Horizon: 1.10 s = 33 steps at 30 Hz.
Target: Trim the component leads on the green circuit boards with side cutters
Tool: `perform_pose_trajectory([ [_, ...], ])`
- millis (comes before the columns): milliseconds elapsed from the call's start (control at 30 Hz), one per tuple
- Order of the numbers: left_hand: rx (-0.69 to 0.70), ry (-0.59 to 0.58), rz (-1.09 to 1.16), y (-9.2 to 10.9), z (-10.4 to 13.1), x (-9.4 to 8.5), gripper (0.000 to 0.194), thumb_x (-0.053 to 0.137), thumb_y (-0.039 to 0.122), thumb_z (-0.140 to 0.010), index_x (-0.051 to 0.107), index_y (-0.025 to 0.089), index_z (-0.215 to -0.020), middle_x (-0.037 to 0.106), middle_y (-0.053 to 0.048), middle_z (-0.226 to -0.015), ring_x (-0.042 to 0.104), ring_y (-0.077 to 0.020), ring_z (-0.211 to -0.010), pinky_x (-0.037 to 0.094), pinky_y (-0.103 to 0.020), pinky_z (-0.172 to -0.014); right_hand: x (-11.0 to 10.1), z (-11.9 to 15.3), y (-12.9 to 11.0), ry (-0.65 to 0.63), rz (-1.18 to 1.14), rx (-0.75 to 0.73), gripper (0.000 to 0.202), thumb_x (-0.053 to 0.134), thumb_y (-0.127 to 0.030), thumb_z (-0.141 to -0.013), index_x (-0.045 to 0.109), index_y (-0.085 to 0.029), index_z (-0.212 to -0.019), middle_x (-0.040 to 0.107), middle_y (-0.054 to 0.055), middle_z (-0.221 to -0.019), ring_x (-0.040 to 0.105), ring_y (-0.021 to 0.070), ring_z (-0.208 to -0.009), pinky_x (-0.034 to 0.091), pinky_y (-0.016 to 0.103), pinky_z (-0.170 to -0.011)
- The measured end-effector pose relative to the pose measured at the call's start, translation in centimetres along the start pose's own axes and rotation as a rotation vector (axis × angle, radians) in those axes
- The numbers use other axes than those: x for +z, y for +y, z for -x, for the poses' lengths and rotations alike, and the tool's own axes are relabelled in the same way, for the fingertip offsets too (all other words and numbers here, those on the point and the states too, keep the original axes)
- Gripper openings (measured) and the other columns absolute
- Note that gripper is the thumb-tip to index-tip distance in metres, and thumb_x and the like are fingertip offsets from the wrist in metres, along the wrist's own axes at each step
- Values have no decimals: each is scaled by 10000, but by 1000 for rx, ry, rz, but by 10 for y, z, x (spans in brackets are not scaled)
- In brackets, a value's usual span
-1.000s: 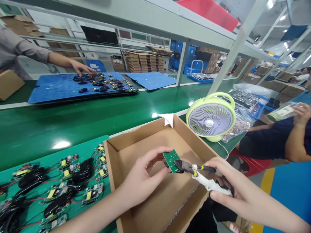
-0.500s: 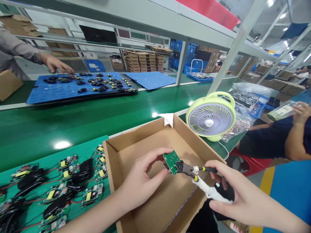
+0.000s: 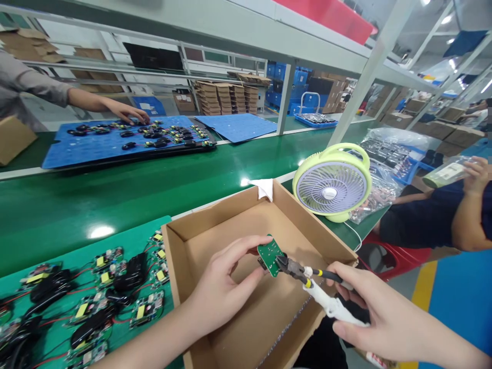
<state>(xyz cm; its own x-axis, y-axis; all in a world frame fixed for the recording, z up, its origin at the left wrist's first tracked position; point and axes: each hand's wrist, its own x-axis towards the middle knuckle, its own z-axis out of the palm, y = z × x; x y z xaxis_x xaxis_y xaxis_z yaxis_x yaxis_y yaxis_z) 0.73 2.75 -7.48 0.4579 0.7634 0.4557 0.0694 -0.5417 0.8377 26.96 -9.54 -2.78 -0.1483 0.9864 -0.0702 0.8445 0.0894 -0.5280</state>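
Observation:
My left hand (image 3: 228,284) grips a small green circuit board (image 3: 270,254) by its edges, thumb below and fingers above. Its bare underside faces up, and parts on the other side are mostly hidden. In my right hand (image 3: 376,307) is a pair of cutting pliers (image 3: 295,268), one handle dark, the other wrapped in white. The jaws touch or nearly touch the board's right edge. Both hands are over a cardboard box (image 3: 226,215), whose visible floor is bare.
At left, a green mat (image 3: 126,246) carries several wired circuit boards. A yellow-green fan (image 3: 332,182) stands behind the box. Across the green belt (image 3: 154,187), a co-worker's hand (image 3: 126,111) reaches over boards on a blue sheet (image 3: 77,151). Another person sits at right.
The pliers' handles have spread slightly at my right hand, and the jaws stay by the board. The co-worker's hand has moved right over the blue sheet. My left hand is nearly still.

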Motion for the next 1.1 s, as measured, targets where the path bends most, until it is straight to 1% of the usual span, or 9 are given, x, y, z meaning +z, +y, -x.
perform_pose_trajectory([
  [67,20,-1,22,0,1,0,463,633,89,-859,677,356,-1235,762,33,-1145,716,-126,-1043,564,-181,-913,0,-1,-2,-5,59,-27,396,708,-276,-770,606,-227,-1149,666,-10,-778,598,174,-604,469,252,-546],
  [133,36,3,46,1,1,0,477,633,78,-860,671,357,-1245,757,30,-1164,714,-124,-1053,562,-177,-925,0,-2,-5,-25,97,-48,396,687,-266,-774,593,-230,-1157,686,7,-840,614,181,-625,461,261,-563],
  [233,51,6,62,1,2,0,487,623,58,-858,672,347,-1247,759,23,-1165,720,-122,-1040,568,-170,-912,-1,-3,-5,-25,121,-80,411,664,-258,-768,574,-231,-1168,709,40,-959,664,208,-723,482,278,-623],
  [400,37,8,55,1,3,0,452,627,69,-861,682,311,-1239,759,-11,-1170,725,-152,-1042,587,-204,-902,-1,1,-1,34,136,-97,507,647,-269,-755,520,-241,-1245,709,19,-898,675,224,-715,482,281,-608],
  [567,61,11,29,0,2,-1,457,638,92,-870,671,345,-1250,758,7,-1172,718,-147,-1046,573,-206,-916,-2,3,-3,42,141,-94,440,653,-287,-765,541,-253,-1189,738,35,-945,697,227,-705,506,287,-608],
  [767,111,5,-16,-1,3,-1,483,607,67,-872,645,331,-1275,756,-4,-1148,717,-153,-1036,576,-222,-912,1,2,-5,70,149,-113,454,669,-271,-751,556,-252,-1190,758,63,-1018,730,249,-749,526,292,-607],
  [933,130,-9,-52,-3,4,-3,510,598,51,-876,628,341,-1294,743,2,-1181,701,-144,-1089,556,-215,-961,-1,3,-5,57,176,-105,378,665,-288,-788,577,-253,-1154,759,52,-966,727,245,-731,500,275,-546],
  [1100,144,-12,-56,-3,3,-3,466,586,51,-876,654,292,-1270,752,-38,-1180,709,-187,-1107,575,-276,-972,-4,4,-5,71,201,-146,262,648,-316,-822,605,-260,-1075,742,40,-851,716,251,-688,471,278,-502],
])
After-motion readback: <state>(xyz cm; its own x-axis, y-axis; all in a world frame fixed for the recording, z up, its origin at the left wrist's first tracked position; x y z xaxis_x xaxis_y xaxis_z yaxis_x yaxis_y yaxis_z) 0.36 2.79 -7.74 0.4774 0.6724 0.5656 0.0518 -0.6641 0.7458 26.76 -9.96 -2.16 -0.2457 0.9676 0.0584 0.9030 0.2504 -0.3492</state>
